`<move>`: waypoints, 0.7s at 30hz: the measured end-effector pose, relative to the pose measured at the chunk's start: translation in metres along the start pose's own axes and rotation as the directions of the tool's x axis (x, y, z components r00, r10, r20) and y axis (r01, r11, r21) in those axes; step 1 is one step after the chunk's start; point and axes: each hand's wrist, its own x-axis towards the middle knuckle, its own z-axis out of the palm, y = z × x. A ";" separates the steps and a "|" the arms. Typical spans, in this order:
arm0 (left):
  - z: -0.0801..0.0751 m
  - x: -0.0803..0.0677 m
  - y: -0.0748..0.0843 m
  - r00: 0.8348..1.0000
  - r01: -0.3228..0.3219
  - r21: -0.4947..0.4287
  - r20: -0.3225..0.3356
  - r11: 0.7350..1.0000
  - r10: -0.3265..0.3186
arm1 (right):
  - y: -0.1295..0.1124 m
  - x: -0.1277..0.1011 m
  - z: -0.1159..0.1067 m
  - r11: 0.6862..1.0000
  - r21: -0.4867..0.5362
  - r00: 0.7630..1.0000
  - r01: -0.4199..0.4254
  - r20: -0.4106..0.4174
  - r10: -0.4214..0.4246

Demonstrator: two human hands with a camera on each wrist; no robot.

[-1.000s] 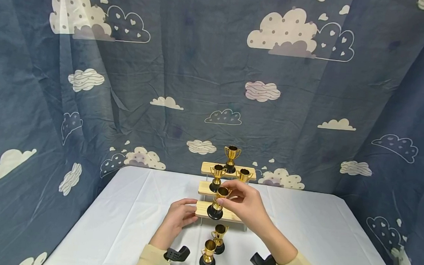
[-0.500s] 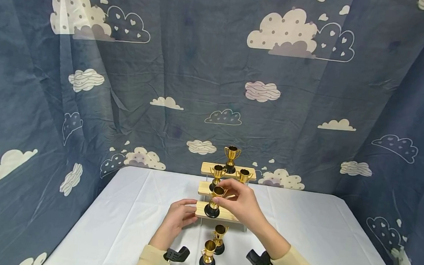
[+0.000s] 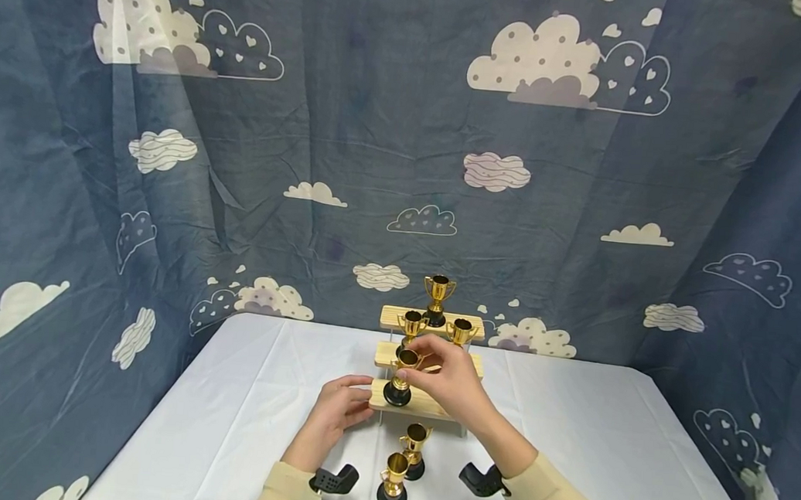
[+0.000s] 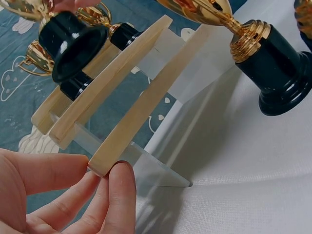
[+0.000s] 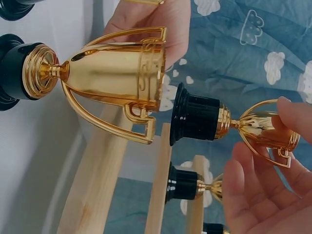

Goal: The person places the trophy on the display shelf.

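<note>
Head view takes in a blue cloud-print curtain (image 3: 352, 146) hung around a white-clothed table (image 3: 235, 424), and toward the far middle of that table stands a three-step wooden stand (image 3: 425, 403) on clear legs. Three small gold trophies already sit on its upper steps: one on the top step (image 3: 438, 299), and two on the middle step, one to the left (image 3: 410, 327) and one to the right (image 3: 461, 332). The right hand (image 3: 450, 381) pinches a fourth trophy (image 3: 401, 378) by its cup and handle, fingers curled round it; the black base hangs just over the left end of the lowest step, and the right wrist view (image 5: 229, 122) shows that base apart from the wood, the trophy not yet set down. The left hand (image 3: 336, 412) steadies the stand, its thumb and fingertips (image 4: 119, 187) touching the near left end of the lowest plank, pinching that corner lightly. Two more trophies wait on the cloth near the person, between the sleeves, one a little farther (image 3: 414, 448) and one nearest (image 3: 393, 482). By my reading the filling of the stand is a little past half: three placed, one being placed, two left to lift.
</note>
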 end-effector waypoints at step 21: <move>0.000 0.000 0.001 1.000 -0.009 0.002 0.015 1.000 0.009 | 0.014 0.016 0.018 0.995 -0.081 0.997 -0.050 -0.056 0.045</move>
